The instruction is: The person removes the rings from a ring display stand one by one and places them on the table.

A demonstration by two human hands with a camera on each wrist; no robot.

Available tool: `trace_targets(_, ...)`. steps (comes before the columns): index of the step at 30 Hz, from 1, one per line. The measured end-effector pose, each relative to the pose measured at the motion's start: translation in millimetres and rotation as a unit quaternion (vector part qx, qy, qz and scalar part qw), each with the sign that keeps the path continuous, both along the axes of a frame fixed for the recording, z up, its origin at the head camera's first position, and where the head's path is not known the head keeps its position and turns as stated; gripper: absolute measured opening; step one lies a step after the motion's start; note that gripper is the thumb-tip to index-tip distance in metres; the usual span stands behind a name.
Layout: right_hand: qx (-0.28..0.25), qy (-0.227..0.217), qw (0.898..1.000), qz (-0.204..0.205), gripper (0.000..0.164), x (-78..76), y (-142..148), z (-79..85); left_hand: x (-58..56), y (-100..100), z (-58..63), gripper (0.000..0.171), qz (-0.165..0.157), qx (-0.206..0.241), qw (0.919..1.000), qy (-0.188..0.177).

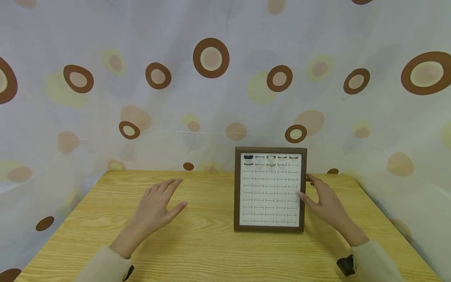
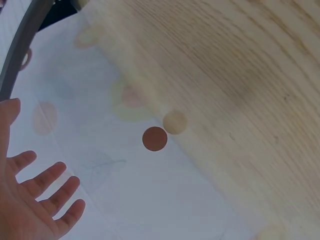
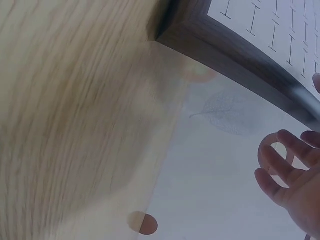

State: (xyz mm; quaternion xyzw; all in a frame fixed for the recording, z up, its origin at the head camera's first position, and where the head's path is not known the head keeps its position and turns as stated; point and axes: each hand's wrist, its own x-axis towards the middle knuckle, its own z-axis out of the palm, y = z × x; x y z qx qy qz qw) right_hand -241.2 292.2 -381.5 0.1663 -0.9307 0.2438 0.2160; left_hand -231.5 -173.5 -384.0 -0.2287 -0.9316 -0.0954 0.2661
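A brown-framed ring display board (image 1: 270,196) stands upright on the table, its white panel lined with rows of slots. Several rings (image 1: 271,158) fill the top row and most of the second. At the board's right edge is my right hand (image 1: 325,205), thumb over the front of the frame and fingers reaching round behind it. The right wrist view shows that hand (image 3: 297,182) with the frame's edge between thumb and index finger, the other fingers spread. My left hand (image 1: 151,207) hovers over the table left of the board, fingers extended, holding nothing.
The wooden table (image 1: 197,250) reaches back to a pale curtain (image 1: 225,102) with brown and yellow circles, which also hangs along both sides. A black strap (image 1: 346,265) is round the right wrist, over the beige sleeve (image 1: 375,262).
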Motion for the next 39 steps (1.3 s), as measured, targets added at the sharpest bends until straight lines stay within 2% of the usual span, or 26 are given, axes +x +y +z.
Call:
trace_targets(4, -0.035, -0.018, 0.999, 0.014, 0.065, -4.6, -0.6, -0.5, -1.9, 8.7, 2.9, 0.065, -0.016, -0.007, 0.9997, 0.016)
trace_targets(15, -0.093, -0.003, 0.994, 0.052, 0.056, -11.8, -2.7, -1.1, -6.5, 29.1, 16.1, 0.061, -0.056, -0.02, 0.9972, 0.046)
trace_targets(20, -0.119, -0.021, 0.991, 0.054, 0.055, -12.5, -3.6, 0.4, -9.9, 34.9, 20.5, 0.062, -0.072, -0.02, 0.9954, 0.059)
trace_targets(25, -0.135, -0.045, 0.988, 0.051, 0.056, -13.3, -2.3, 0.2, -12.0, 42.0, 28.6, 0.062, -0.077, -0.03, 0.995, 0.057)
trace_targets(31, -0.18, -0.08, 0.978, 0.071, 0.051, -14.6, -0.8, -1.5, -16.2, 55.1, 40.1, 0.063, -0.092, -0.041, 0.9932, 0.059)
trace_targets(39, -0.2, -0.099, 0.972, 0.077, 0.049, -16.0, 1.3, -2.4, -23.5, 74.7, 50.8, 0.056, -0.123, -0.031, 0.9876, 0.093)
